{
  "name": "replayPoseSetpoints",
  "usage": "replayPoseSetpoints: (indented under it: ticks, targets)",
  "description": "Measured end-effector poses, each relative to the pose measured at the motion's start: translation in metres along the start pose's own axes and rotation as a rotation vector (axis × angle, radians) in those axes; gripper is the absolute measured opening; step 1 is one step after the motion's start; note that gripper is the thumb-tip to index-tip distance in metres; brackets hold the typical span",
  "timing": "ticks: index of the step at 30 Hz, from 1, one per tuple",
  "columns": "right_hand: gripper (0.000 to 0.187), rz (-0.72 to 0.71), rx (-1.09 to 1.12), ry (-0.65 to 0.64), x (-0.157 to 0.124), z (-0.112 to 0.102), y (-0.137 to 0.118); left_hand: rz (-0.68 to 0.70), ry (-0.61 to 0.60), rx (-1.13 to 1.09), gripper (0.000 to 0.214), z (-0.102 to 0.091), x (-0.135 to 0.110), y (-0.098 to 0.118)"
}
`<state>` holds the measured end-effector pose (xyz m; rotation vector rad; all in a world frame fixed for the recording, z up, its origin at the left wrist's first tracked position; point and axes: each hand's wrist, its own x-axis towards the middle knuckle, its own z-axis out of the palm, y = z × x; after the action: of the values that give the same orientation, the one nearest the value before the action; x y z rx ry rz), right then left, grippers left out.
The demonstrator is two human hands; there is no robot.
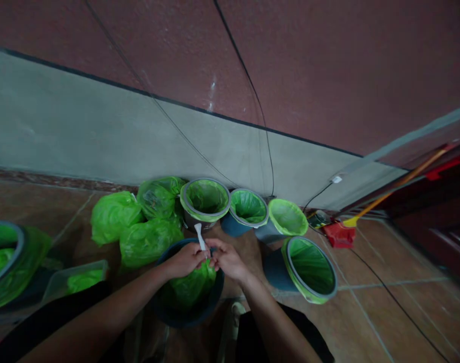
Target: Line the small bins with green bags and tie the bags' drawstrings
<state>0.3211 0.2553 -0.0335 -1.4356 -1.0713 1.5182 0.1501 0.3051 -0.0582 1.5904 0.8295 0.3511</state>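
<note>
Both of my hands meet at the gathered top of a green garbage bag [194,290], which sits inside a dark blue bin [165,320] between my legs. My left hand [187,259] is closed on the bag's neck from the left. On the other side, my right hand [227,259] pinches the same neck with curled fingers. A white strip [199,236], which looks like a tie or drawstring, sticks up between the hands. Exactly which fingers hold the strip cannot be made out.
Filled green bags [114,217] lie by the wall at left. Lined bins [207,199] stand along the wall; another lined bin [313,267] leans at right. A clear tub [76,280] and a bin [16,267] are at left. A red dustpan [339,234] and cables [396,292] lie right.
</note>
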Motion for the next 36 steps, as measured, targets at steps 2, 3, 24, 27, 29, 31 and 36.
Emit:
replayPoseSetpoints:
  ticks: [2, 3, 24, 27, 29, 31, 36]
  targets:
    - [0.027, -0.017, -0.13, -0.096, -0.002, 0.003, 0.007, 0.011, 0.001, -0.006, 0.031, 0.0, 0.001, 0.001]
    - [0.026, -0.04, -0.178, -0.11, -0.003, 0.004, 0.01, 0.016, 0.001, -0.007, 0.03, -0.001, 0.001, 0.002]
    - [0.021, 0.059, 0.006, 0.087, -0.004, 0.012, 0.016, -0.046, 0.192, -0.018, 0.021, -0.003, -0.003, 0.019]
    - [0.036, 0.163, 0.233, 0.112, -0.006, 0.02, 0.018, -0.042, 0.212, -0.03, 0.023, -0.004, -0.003, 0.02]
    - [0.044, 0.2, 0.308, 0.123, -0.008, 0.025, 0.019, -0.053, 0.239, -0.033, 0.026, -0.003, -0.002, 0.019]
    - [0.047, 0.211, 0.331, 0.125, -0.009, 0.029, 0.019, -0.079, 0.271, -0.031, 0.029, -0.001, -0.003, 0.019]
    - [0.042, 0.13, 0.232, 0.2, -0.006, 0.039, 0.016, -0.213, 0.364, -0.198, 0.036, 0.006, -0.005, 0.022]
